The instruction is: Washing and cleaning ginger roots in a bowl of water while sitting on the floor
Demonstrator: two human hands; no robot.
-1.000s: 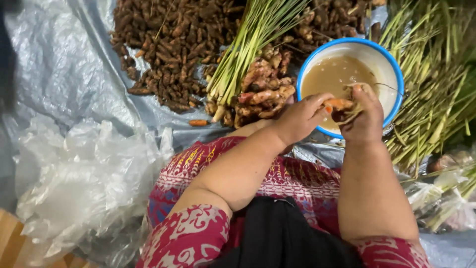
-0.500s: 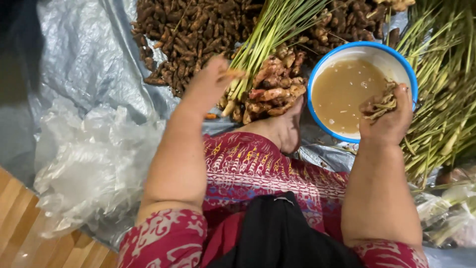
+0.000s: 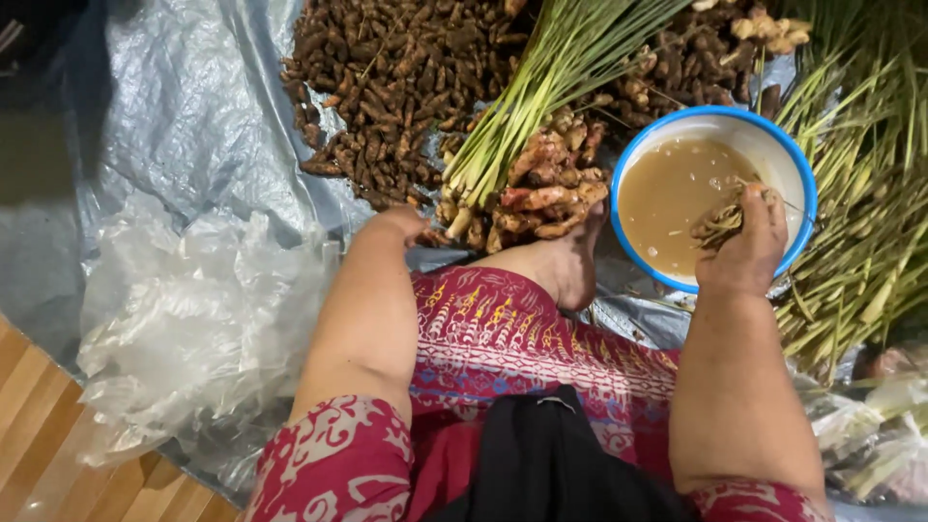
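Note:
My right hand grips a clump of stringy roots over a white bowl with a blue rim that holds muddy brown water. My left hand rests knuckles-down on the sheet at the near edge of a heap of small brown rhizomes; its fingers are hidden. Next to it lies a pile of pinkish ginger-like roots under a bundle of lemongrass stalks. My bare foot sits between the roots and the bowl.
A grey plastic sheet covers the floor. Crumpled clear plastic bags lie at left, wooden flooring at the bottom left. More lemongrass is piled at right, with bagged greens below it.
My left hand left the bowl, swung left to the root piles, then dropped onto the sheet. My right hand stayed at the bowl with the stringy roots.

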